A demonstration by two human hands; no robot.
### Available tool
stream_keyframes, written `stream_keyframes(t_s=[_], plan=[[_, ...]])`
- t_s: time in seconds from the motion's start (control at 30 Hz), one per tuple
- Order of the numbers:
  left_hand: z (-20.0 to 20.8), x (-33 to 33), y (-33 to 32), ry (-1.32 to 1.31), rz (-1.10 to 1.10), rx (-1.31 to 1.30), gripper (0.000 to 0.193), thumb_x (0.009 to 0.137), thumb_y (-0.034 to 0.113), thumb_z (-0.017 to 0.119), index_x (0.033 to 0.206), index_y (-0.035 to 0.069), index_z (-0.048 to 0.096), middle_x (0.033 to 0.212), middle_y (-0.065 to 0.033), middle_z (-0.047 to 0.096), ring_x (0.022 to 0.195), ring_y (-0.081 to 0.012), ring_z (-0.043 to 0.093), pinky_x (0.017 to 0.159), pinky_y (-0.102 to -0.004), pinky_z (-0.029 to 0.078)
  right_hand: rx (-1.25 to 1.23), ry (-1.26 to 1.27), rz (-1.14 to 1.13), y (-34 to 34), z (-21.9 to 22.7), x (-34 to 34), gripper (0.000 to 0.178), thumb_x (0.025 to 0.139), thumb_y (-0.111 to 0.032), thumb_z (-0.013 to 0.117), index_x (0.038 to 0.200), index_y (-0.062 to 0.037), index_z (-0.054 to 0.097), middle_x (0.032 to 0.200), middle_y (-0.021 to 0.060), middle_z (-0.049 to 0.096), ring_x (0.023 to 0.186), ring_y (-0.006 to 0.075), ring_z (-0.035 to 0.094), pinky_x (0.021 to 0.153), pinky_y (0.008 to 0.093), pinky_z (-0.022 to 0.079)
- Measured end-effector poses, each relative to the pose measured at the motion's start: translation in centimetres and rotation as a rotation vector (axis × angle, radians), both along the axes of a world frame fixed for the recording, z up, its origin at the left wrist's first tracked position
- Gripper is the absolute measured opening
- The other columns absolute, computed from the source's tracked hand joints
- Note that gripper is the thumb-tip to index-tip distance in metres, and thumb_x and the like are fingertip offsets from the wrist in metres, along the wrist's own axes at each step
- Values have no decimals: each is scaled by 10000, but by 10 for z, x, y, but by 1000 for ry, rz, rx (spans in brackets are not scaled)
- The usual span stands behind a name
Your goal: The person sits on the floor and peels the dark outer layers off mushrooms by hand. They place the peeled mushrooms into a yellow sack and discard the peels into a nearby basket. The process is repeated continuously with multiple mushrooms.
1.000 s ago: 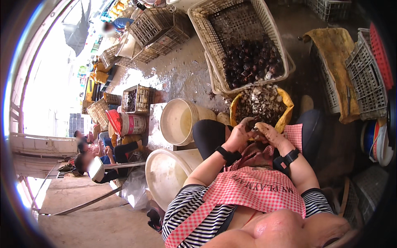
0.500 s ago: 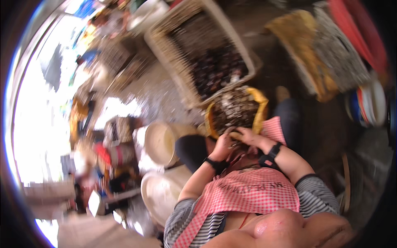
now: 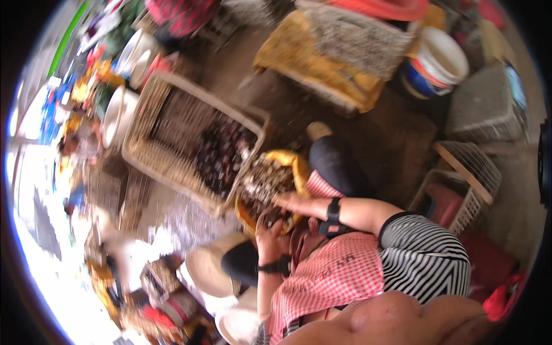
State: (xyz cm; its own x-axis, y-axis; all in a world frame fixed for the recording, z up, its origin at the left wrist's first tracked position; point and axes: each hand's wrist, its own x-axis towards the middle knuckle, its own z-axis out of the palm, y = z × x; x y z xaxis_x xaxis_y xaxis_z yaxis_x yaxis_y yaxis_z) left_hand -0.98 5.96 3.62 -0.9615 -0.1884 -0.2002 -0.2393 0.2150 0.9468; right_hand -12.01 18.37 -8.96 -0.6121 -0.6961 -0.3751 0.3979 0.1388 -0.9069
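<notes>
In front of me a yellow-rimmed tub (image 3: pixel 303 172) is filled with pale and brown pieces (image 3: pixel 265 179) that look like shells. My right hand (image 3: pixel 290 202) reaches over the tub's near side, its fingers stretched onto these pieces. At the tub's near left edge is my left hand (image 3: pixel 269 234), its fingers curled in; whatever they hold is too small to make out. Just beyond the tub stands a large beige plastic crate (image 3: pixel 167 181), with a heap of dark reddish-brown rounded things (image 3: pixel 221 152) at its near end.
White buckets (image 3: pixel 207 267) stand close by on my left. Beyond the crate is another white bucket (image 3: pixel 119 115). A yellow-covered crate (image 3: pixel 322 63), a white and blue bucket (image 3: pixel 440 66) and a wire-fronted basket (image 3: pixel 460 190) are off to the right. People work at the far left.
The view has turned right, so the tub and crate sit further left. My hands, close together before, are now apart, with the right hand stretched further over the tub.
</notes>
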Motion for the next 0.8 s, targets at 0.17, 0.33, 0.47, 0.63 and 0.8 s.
stream_keyframes(t_s=[0.17, 0.33, 0.47, 0.63, 0.8], plan=[[23, -4, -9, -45, 51, -37, 326, 783, 46, 708, 1107, 33, 678, 1153, -141, 641, 1010, -264, 631, 847, -344, 520, -107, 59, -216, -6, 8, 2, 393, 990, -422, 637, 974, -34, 699, 881, 11, 664, 863, 101, 570, 801, 285, 486], [28, -4, -5, -172, 254, 273, 321, 877, 26, 636, 1199, 17, 641, 1090, -61, 667, 969, -142, 616, 817, -291, 516, -86, 646, -103, -1, 67, 10, 385, 954, -440, 654, 1080, -76, 655, 951, 127, 706, 907, 294, 675, 815, 356, 516], [33, -1, 0, -166, 211, 105, 356, 888, 53, 638, 1241, 10, 616, 1085, -36, 684, 943, -115, 627, 826, -274, 516, 174, 271, -138, 3, 29, -8, 420, 952, -472, 657, 1042, -62, 624, 901, 66, 657, 797, 199, 606, 759, 310, 494], [33, 2, -9, -140, 306, 292, 364, 894, 56, 636, 1251, -3, 600, 1069, -34, 669, 948, -107, 605, 799, -267, 512, -29, 410, -55, -4, 52, 5, 456, 923, -494, 692, 1121, -91, 617, 869, 37, 609, 755, 152, 545, 726, 293, 476], [29, 0, -4, -146, 330, 361, 358, 902, 52, 629, 1256, 11, 596, 1078, -27, 663, 925, -103, 603, 798, -259, 504, 58, 494, -158, -9, 31, -6, 525, 884, -537, 716, 1120, -80, 614, 841, 65, 618, 761, 168, 557, 724, 314, 489]])
